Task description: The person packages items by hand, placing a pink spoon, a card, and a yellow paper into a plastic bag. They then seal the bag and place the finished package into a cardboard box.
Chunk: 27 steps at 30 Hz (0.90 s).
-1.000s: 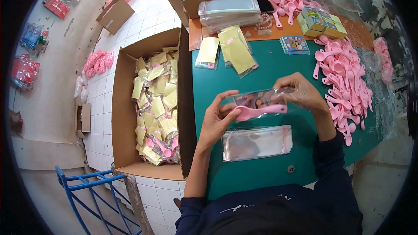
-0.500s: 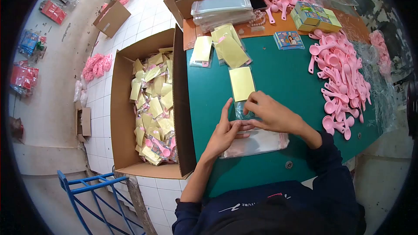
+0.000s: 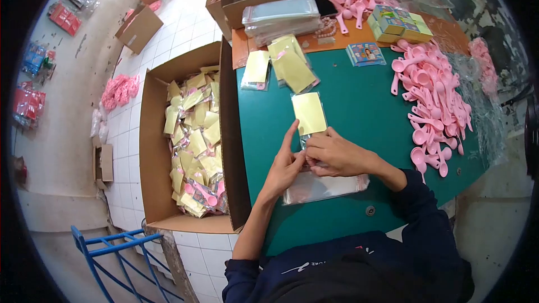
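A clear plastic bag with a pale yellow card [image 3: 310, 113] in its far part lies on the green table. Its near end runs under my fingers. My right hand [image 3: 342, 156] is closed, fingertips pinching the bag's near end. My left hand [image 3: 282, 169] has its index finger stretched along the bag's left edge, while its thumb and other fingers close on the near end beside my right fingertips; the exact grip is partly hidden. Just below both hands lies a stack of flat clear bags [image 3: 331, 188].
A deep cardboard box [image 3: 181, 223] of packed bags stands left of the table. Pink spoons [image 3: 435, 95] are heaped at right. Packed yellow-card bags [image 3: 295, 67], a small stack of printed cards [image 3: 365, 54] and more clear bags [image 3: 281, 14] lie farther back. A blue metal frame [image 3: 115, 244] stands lower left.
My right hand has moved slightly down and left, its fingers now closed together at the bag's near end. The left index fingertip now reaches the card's edge. The whole view has shifted slightly.
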Motion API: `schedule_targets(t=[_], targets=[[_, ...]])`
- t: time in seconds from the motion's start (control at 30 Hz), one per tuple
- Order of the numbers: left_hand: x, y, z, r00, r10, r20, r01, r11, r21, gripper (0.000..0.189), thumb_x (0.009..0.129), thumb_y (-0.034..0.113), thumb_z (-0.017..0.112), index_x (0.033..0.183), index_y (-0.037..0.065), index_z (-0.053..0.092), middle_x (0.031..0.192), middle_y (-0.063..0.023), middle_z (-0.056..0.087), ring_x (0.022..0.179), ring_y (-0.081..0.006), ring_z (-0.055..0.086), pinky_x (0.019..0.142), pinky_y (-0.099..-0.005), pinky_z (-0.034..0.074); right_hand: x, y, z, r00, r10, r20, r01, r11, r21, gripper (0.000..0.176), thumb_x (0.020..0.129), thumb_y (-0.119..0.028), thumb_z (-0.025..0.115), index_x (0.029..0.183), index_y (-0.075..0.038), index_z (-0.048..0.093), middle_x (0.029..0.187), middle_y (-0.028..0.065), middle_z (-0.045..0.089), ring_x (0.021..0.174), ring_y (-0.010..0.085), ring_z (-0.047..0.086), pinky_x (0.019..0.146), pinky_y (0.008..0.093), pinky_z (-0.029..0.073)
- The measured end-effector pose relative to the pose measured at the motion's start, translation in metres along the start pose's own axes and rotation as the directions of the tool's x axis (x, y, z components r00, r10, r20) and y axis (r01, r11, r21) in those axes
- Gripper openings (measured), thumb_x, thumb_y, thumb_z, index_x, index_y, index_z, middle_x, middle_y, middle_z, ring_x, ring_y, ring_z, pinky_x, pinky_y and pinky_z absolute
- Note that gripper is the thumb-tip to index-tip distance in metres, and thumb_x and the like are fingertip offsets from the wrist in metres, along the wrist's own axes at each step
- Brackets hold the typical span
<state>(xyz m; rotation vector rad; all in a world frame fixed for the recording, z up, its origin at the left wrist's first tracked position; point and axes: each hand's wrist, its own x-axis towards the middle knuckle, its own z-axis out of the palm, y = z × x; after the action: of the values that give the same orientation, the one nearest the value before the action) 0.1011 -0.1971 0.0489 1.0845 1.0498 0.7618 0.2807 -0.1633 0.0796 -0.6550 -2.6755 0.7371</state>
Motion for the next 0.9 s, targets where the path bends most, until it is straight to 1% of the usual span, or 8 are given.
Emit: schedule_targets(t=[0.07, 0.2, 0.27, 0.33, 0.47, 0.57, 0.8, 0.9], targets=[[-0.003, 0.012, 0.003, 0.997, -0.019, -0.074, 0.035, 0.975, 0.222, 0.061, 0.095, 0.003, 0.037, 0.145, 0.018, 0.007, 0.092, -0.011, 0.061, 0.086, -0.0137, 0.06, 0.074, -0.0266, 0.052, -0.004, 0.002, -0.01, 0.99, -0.099, 0.1, 0.079, 0.978, 0.192, 0.015, 0.08, -0.019, 0.062, 0.083, -0.007, 0.054, 0.086, 0.0066, 0.049, 0.086, 0.0224, 0.05, 0.079, 0.0367, 0.037], [-0.004, 0.007, -0.001, 1.0, -0.013, 0.02, 0.015, 0.996, -0.089, 0.046, 0.096, 0.005, 0.035, 0.14, 0.012, 0.022, 0.1, -0.0172, 0.062, 0.095, -0.0189, 0.061, 0.076, -0.0287, 0.054, -0.026, 0.042, -0.085, 0.982, -0.14, 0.124, 0.053, 0.846, 0.53, 0.016, 0.079, -0.015, 0.067, 0.087, -0.006, 0.056, 0.085, 0.0036, 0.053, 0.08, 0.0143, 0.053, 0.071, 0.0278, 0.043], [-0.004, 0.003, -0.001, 0.997, -0.01, 0.079, 0.017, 0.996, -0.087, 0.038, 0.097, 0.007, 0.033, 0.135, 0.007, 0.032, 0.105, -0.0199, 0.061, 0.099, -0.022, 0.061, 0.079, -0.0299, 0.054, -0.071, 0.098, -0.148, 0.943, 0.329, 0.058, -0.287, 0.708, 0.645, 0.019, 0.078, -0.013, 0.067, 0.091, -0.003, 0.056, 0.083, 0.0003, 0.053, 0.081, 0.0098, 0.052, 0.073, 0.0245, 0.043], [-0.007, 0.005, 0.001, 0.996, -0.027, 0.082, 0.04, 0.986, -0.164, 0.03, 0.098, 0.01, 0.033, 0.126, 0.003, 0.039, 0.107, -0.0201, 0.06, 0.101, -0.0229, 0.061, 0.081, -0.0301, 0.053, -0.101, 0.128, -0.199, 0.5, 0.684, -0.531, -0.698, 0.681, 0.219, 0.023, 0.074, -0.005, 0.064, 0.096, -0.001, 0.058, 0.095, 0.0048, 0.059, 0.086, 0.0138, 0.057, 0.076, 0.0276, 0.046], [-0.006, 0.01, 0.003, 0.995, -0.005, 0.103, 0.036, 0.953, -0.3, 0.025, 0.098, 0.011, 0.033, 0.118, 0.0, 0.045, 0.112, -0.0206, 0.058, 0.103, -0.0236, 0.06, 0.085, -0.0308, 0.051, -0.131, 0.129, -0.165, 0.698, 0.504, -0.51, -0.61, 0.791, -0.053, 0.035, 0.08, -0.013, 0.059, 0.113, -0.004, 0.052, 0.102, 0.008, 0.058, 0.088, 0.0199, 0.058, 0.074, 0.029, 0.046], [-0.004, 0.008, 0.01, 0.997, 0.051, 0.054, -0.024, 0.913, -0.408, 0.022, 0.099, 0.012, 0.031, 0.108, 0.001, 0.048, 0.109, -0.0174, 0.06, 0.102, -0.0205, 0.06, 0.084, -0.0282, 0.05, -0.06, 0.048, -0.055, 0.913, 0.269, -0.307, -0.233, 0.961, 0.148, 0.052, 0.07, -0.013, 0.071, 0.116, -0.007, 0.048, 0.107, 0.0115, 0.048, 0.095, 0.027, 0.052, 0.081, 0.036, 0.044], [-0.019, 0.02, -0.006, 0.994, 0.094, 0.05, -0.079, 0.967, -0.241, 0.018, 0.098, 0.011, 0.033, 0.112, 0.003, 0.041, 0.098, -0.0158, 0.064, 0.088, -0.0175, 0.064, 0.074, -0.0265, 0.052, -0.025, 0.021, -0.005, 0.886, 0.335, -0.32, -0.208, 0.905, 0.372, 0.019, 0.076, -0.002, 0.065, 0.093, -0.003, 0.056, 0.097, 0.0075, 0.045, 0.082, 0.0164, 0.054, 0.073, 0.0287, 0.048], [-0.014, 0.014, -0.004, 0.989, 0.15, -0.014, -0.144, 0.966, 0.214, 0.024, 0.091, 0.007, 0.05, 0.113, 0.004, 0.039, 0.093, -0.0154, 0.065, 0.084, -0.0184, 0.065, 0.063, -0.0268, 0.051, -0.026, 0.021, -0.001, 0.862, 0.368, -0.348, -0.157, 0.847, 0.508, 0.012, 0.076, -0.003, 0.067, 0.084, -0.001, 0.057, 0.095, 0.0071, 0.045, 0.08, 0.0138, 0.054, 0.07, 0.0255, 0.049]])
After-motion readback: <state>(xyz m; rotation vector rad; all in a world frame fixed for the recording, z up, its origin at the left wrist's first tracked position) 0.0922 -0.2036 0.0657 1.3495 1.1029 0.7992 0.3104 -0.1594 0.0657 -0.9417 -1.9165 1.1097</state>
